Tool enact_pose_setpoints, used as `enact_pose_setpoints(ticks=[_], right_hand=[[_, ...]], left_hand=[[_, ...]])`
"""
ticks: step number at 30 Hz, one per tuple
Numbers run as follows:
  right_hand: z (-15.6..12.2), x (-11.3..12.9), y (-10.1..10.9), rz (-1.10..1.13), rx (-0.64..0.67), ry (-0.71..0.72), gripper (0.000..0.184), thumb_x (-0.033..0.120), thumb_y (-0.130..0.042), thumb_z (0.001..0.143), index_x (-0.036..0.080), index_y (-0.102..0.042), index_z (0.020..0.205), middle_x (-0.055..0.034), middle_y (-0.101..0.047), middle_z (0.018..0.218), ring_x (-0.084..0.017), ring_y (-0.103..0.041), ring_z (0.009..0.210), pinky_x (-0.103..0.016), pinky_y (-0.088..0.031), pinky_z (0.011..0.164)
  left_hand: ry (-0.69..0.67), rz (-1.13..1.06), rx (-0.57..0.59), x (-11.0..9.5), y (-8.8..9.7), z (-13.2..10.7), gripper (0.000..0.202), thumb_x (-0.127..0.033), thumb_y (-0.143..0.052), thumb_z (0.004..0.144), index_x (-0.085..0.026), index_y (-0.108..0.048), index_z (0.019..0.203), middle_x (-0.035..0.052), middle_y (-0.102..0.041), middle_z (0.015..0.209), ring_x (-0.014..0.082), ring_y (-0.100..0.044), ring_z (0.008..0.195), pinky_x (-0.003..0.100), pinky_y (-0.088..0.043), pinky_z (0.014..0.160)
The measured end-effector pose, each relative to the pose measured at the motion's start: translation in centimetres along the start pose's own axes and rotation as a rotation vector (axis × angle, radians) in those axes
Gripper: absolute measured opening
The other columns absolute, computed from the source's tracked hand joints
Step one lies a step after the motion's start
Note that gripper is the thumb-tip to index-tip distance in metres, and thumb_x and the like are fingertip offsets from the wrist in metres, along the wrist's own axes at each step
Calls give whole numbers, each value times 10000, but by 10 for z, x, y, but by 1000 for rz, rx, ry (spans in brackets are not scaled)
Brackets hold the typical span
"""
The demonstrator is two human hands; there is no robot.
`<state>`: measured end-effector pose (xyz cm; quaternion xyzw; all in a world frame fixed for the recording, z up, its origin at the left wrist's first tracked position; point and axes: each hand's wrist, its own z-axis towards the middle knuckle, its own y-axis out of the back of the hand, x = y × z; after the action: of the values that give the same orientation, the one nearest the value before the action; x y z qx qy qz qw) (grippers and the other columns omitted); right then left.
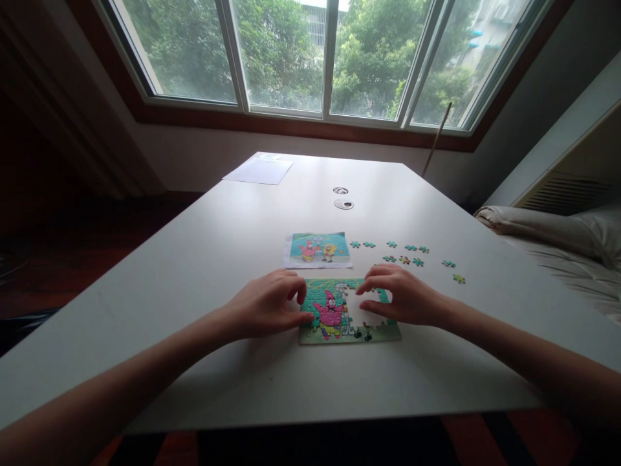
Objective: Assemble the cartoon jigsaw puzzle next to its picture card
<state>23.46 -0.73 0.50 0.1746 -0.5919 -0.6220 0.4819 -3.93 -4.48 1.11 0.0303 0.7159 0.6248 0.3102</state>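
Observation:
A partly filled jigsaw puzzle (pixel 330 312) lies flat on the white table, with a pink starfish figure on its left part and a bare pale gap on its right. At its left edge is my left hand (pixel 274 301), thumb tip touching the border and curled fingers apart from the thumb. My right hand (pixel 405 294) hovers over the right side of the puzzle, thumb and fingers spread above the gap; no piece shows between them. Several loose puzzle pieces (pixel 411 248) lie beyond my right hand. Behind the puzzle rests a printed reference picture (pixel 319 250).
The white table (pixel 218 246) narrows toward a window (pixel 286 58). Sheets of paper (pixel 259 170) lie at its far left corner. Two round fittings (pixel 344 204) sit in the tabletop. A thin stick (pixel 437 139) leans by the window, and a cushioned seat (pixel 557 252) stands at the right.

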Motion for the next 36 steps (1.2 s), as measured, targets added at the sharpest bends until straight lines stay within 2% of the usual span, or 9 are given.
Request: enact_pose_setpoints(ticks=[5,15,18,21,23,25,28,33,36], right_hand=[[-17,-17,-1,-4,-15,-52,178,323,-636,803,209,-684,931,-69,-654,893,-185,-604,832,-313,-473,733],[-17,-16,-5,23,-32,-76,182,318,-655,790,209,-678,933,-59,-634,900,-168,-598,809,-292,-477,717],[-18,-17,-5,31,-34,-69,183,317,-653,792,208,-675,938,-60,-632,901,-164,-597,805,-289,-479,714],[-19,-19,-5,49,-25,-64,182,320,-645,798,210,-672,941,-62,-632,908,-167,-597,815,-294,-486,724],[-20,-21,-3,64,-14,-63,183,314,-629,812,209,-669,956,-66,-632,919,-171,-596,835,-300,-489,743],[-22,-23,1,76,-6,-62,196,318,-608,828,207,-662,980,-73,-632,939,-176,-598,853,-311,-491,761],[-26,-27,11,71,12,-65,293,376,-616,817,213,-637,1060,-92,-630,1012,-203,-596,921,-342,-492,797],[-35,-27,24,16,121,-153,630,507,-691,705,246,-530,1255,-115,-551,1219,-278,-526,1115,-398,-472,891],[-37,-24,26,-19,183,-182,699,555,-686,684,247,-504,1284,-113,-517,1274,-299,-492,1162,-428,-451,932]], left_hand=[[12,5,3,1,-1,1,254,-433,-644,711,-193,-563,732,28,-586,824,202,-533,771,267,-389,598],[58,36,-20,-5,-5,0,213,-391,-655,685,-197,-577,727,22,-587,791,204,-535,754,265,-386,585],[-38,40,-41,-3,-4,-1,173,-361,-641,723,-200,-603,771,24,-584,798,199,-532,770,267,-401,601],[-239,29,-18,0,0,-5,103,-271,-569,801,-214,-652,827,32,-594,805,182,-533,794,263,-423,651],[-369,40,21,1,3,-7,168,-195,-520,827,-237,-673,880,34,-607,810,172,-533,801,261,-426,678],[-444,74,45,2,6,-9,239,-141,-503,820,-262,-675,935,31,-619,822,171,-534,805,260,-426,677],[-482,121,61,4,7,-10,307,-101,-513,792,-292,-670,973,24,-631,835,171,-544,809,256,-426,656],[-502,179,92,6,6,-10,366,-82,-516,763,-311,-656,1013,9,-626,775,164,-563,759,249,-410,615],[-503,236,86,2,7,-11,358,-91,-515,759,-306,-651,1011,11,-615,771,167,-562,747,252,-393,584]])
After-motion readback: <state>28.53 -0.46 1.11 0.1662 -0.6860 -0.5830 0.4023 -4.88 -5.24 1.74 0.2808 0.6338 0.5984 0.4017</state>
